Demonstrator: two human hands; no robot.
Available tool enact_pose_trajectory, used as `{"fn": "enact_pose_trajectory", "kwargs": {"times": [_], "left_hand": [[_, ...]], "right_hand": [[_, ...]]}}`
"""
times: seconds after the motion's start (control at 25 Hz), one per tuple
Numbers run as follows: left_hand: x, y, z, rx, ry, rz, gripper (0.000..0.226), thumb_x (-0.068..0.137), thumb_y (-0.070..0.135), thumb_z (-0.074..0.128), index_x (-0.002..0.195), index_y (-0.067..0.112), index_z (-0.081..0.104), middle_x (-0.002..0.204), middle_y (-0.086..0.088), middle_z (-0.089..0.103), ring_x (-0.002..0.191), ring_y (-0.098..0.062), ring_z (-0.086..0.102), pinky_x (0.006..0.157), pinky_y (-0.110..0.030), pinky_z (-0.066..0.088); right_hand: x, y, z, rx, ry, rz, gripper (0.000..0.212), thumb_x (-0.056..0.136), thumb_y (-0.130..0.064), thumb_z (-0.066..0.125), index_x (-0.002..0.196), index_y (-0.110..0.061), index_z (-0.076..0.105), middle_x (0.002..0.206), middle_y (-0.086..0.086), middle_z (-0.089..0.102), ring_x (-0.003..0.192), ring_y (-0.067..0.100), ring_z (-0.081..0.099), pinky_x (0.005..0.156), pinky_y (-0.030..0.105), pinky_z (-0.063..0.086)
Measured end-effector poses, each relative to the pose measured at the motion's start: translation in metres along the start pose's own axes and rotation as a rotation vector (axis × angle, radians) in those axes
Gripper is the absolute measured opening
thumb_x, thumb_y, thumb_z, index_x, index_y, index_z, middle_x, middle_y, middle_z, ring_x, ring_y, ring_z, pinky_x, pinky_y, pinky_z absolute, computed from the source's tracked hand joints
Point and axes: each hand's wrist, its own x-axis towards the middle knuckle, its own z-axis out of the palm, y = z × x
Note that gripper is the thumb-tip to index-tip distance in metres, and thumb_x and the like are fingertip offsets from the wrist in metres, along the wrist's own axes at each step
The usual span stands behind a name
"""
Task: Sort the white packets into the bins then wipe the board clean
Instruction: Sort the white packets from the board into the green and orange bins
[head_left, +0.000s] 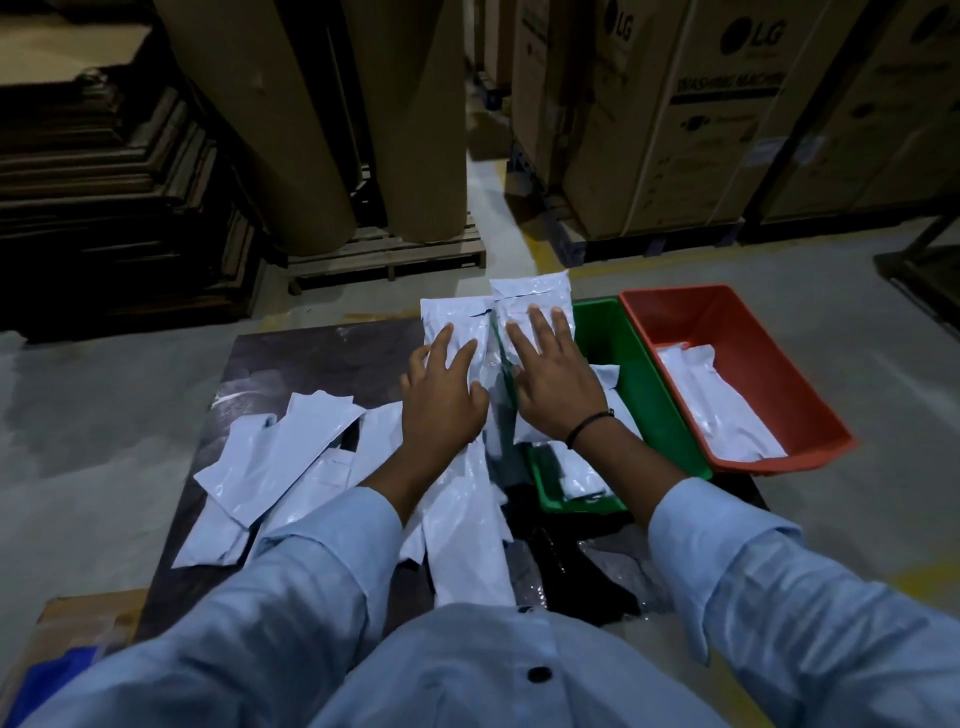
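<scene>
Pressing down at frame centre with the left hand (441, 400) and right hand (556, 384), fingers straight and spread, clasping nothing, each flat on a white packet (452, 322) at the top edge of the dark board (311, 358). Sitting right of centre, side by side: green bin (649, 405) holding a few packets (576, 475), orange bin (737, 332) holding several. Lying scattered lower left: loose packets (280, 452).

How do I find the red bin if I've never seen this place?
Find the dark board; two bins stand at its right side. The red bin is the outer one, right of the green bin, and the only red thing there.
</scene>
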Motion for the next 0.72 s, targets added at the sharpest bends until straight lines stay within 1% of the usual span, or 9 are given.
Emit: {"fn": "enact_pose_trajectory", "kwargs": {"times": [0.16, 0.32, 0.44, 0.56, 0.6, 0.72], "left_hand": [[0.008, 0.046, 0.012, 0.025, -0.014, 0.055, 0.056, 0.093, 0.032, 0.055, 0.148, 0.030, 0.046, 0.166, 0.001, 0.025, 0.145, -0.035, 0.027, 0.110, -0.055, 0.034], [0.015, 0.087, 0.027, 0.049, -0.036, 0.105, 0.056, 0.093, 0.031, 0.054, 0.149, 0.030, 0.045, 0.165, 0.001, 0.028, 0.145, -0.034, 0.027, 0.109, -0.055, 0.035], [0.021, 0.111, 0.038, 0.053, -0.045, 0.119, 0.057, 0.093, 0.030, 0.053, 0.149, 0.029, 0.045, 0.164, 0.001, 0.029, 0.145, -0.035, 0.026, 0.108, -0.055, 0.035], [0.024, 0.129, 0.049, 0.039, -0.040, 0.122, 0.057, 0.092, 0.030, 0.053, 0.149, 0.029, 0.046, 0.163, 0.002, 0.032, 0.144, -0.035, 0.028, 0.109, -0.056, 0.035], [0.025, 0.133, 0.052, 0.037, -0.036, 0.119, 0.058, 0.092, 0.030, 0.054, 0.149, 0.029, 0.046, 0.163, 0.002, 0.032, 0.144, -0.035, 0.029, 0.109, -0.056, 0.035], [0.026, 0.148, 0.062, 0.028, -0.026, 0.093, 0.059, 0.091, 0.031, 0.055, 0.149, 0.029, 0.046, 0.162, 0.002, 0.033, 0.143, -0.034, 0.030, 0.109, -0.053, 0.035]], "right_hand": [[-0.015, 0.050, -0.015, -0.014, 0.031, 0.045, 0.063, 0.092, -0.027, 0.046, 0.152, -0.012, 0.029, 0.158, 0.024, 0.023, 0.147, 0.047, 0.012, 0.119, 0.055, 0.020], [-0.033, 0.109, -0.022, -0.048, 0.029, 0.120, 0.062, 0.092, -0.027, 0.043, 0.152, -0.012, 0.030, 0.158, 0.024, 0.023, 0.146, 0.047, 0.014, 0.118, 0.056, 0.022], [-0.044, 0.153, -0.028, -0.074, -0.003, 0.169, 0.061, 0.093, -0.029, 0.042, 0.151, -0.012, 0.031, 0.158, 0.024, 0.024, 0.146, 0.048, 0.015, 0.118, 0.056, 0.021], [-0.052, 0.199, -0.030, -0.105, -0.044, 0.209, 0.062, 0.092, -0.035, 0.034, 0.149, -0.012, 0.035, 0.156, 0.026, 0.027, 0.144, 0.048, 0.018, 0.118, 0.055, 0.022], [-0.055, 0.215, -0.028, -0.117, -0.069, 0.217, 0.062, 0.092, -0.036, 0.034, 0.150, -0.013, 0.035, 0.156, 0.026, 0.026, 0.145, 0.048, 0.017, 0.118, 0.054, 0.021], [-0.064, 0.257, -0.018, -0.144, -0.148, 0.218, 0.059, 0.097, -0.031, 0.042, 0.152, -0.015, 0.029, 0.159, 0.024, 0.022, 0.147, 0.046, 0.012, 0.120, 0.053, 0.017]]}}
